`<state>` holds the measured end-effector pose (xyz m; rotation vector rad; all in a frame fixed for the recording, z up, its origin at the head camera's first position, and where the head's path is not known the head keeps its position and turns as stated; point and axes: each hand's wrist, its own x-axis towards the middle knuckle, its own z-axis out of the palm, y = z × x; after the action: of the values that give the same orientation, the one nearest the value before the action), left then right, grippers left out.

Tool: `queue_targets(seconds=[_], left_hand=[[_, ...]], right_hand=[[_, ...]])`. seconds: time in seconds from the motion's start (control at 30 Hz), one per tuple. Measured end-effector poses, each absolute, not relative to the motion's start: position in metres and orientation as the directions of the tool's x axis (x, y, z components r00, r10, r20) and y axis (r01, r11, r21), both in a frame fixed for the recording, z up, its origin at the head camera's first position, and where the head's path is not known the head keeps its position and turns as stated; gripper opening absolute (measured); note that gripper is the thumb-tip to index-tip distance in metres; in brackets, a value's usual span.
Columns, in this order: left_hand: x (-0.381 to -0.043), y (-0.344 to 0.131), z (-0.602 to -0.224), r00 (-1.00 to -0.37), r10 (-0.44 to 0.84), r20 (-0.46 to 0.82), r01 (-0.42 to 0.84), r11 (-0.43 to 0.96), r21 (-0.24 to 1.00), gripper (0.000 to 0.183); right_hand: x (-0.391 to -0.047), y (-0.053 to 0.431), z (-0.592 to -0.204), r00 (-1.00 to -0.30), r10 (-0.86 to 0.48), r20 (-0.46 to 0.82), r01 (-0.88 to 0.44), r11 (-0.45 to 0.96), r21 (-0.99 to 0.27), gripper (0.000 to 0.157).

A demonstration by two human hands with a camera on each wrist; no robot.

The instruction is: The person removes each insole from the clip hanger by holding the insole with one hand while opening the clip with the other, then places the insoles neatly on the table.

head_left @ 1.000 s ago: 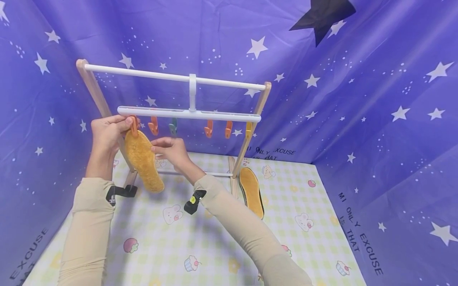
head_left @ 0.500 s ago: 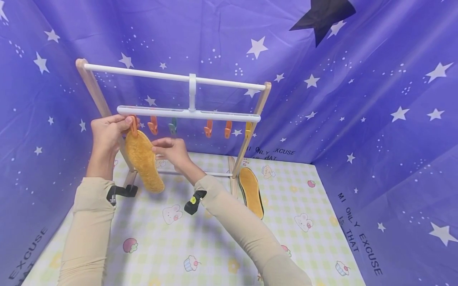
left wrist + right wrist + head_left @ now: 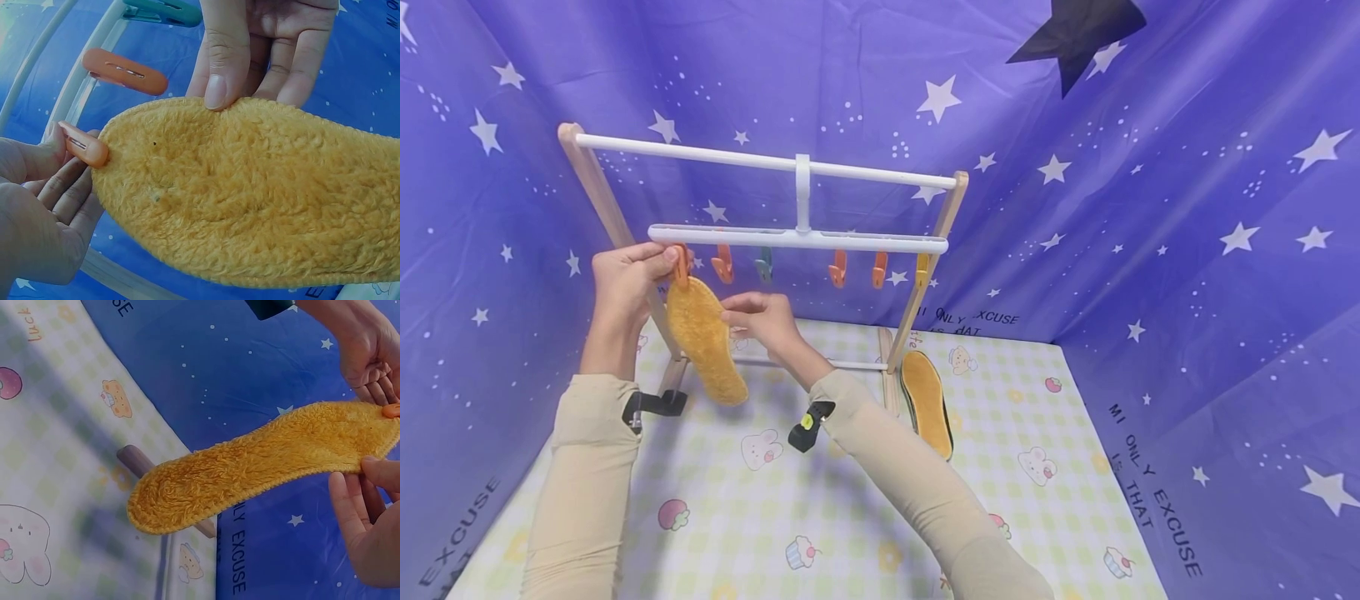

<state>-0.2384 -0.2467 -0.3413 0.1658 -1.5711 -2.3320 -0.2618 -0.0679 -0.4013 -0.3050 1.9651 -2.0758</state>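
Note:
A fuzzy yellow insole [image 3: 703,342] hangs toe-up at the left end of the white clip hanger [image 3: 850,242]. My left hand [image 3: 621,287] pinches the orange clip [image 3: 86,147] at the insole's top edge, and in the left wrist view the clip's tip overlaps that edge. With thumb and fingers, my right hand [image 3: 763,321] pinches the insole's right side below the clip. Its heel end dangles free over the table in the right wrist view. Another yellow insole [image 3: 927,400] with a dark rim lies on the table by the rack's right foot.
A wooden rack [image 3: 597,187] with a white top rod [image 3: 700,154] carries the hanger. Several other clips hang along it, among them a teal clip [image 3: 763,265] and a yellow clip [image 3: 922,271]. Blue star-patterned curtain [image 3: 1150,208] surrounds the checked tablecloth [image 3: 880,500].
The insole, clip and hanger have shifted very slightly to the right. Both hands keep the same hold throughout.

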Motion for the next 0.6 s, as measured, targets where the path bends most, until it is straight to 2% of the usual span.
queue_targets(seconds=[0.6], left_hand=[[-0.2382,-0.2457,-0.3438,-0.936,-0.345,0.075,0.193,-0.321,0.927,0.026]], right_hand=[[-0.2637,-0.0599,-0.4058,-0.941,-0.336,-0.046,0.068,-0.055,-0.996,0.019]])
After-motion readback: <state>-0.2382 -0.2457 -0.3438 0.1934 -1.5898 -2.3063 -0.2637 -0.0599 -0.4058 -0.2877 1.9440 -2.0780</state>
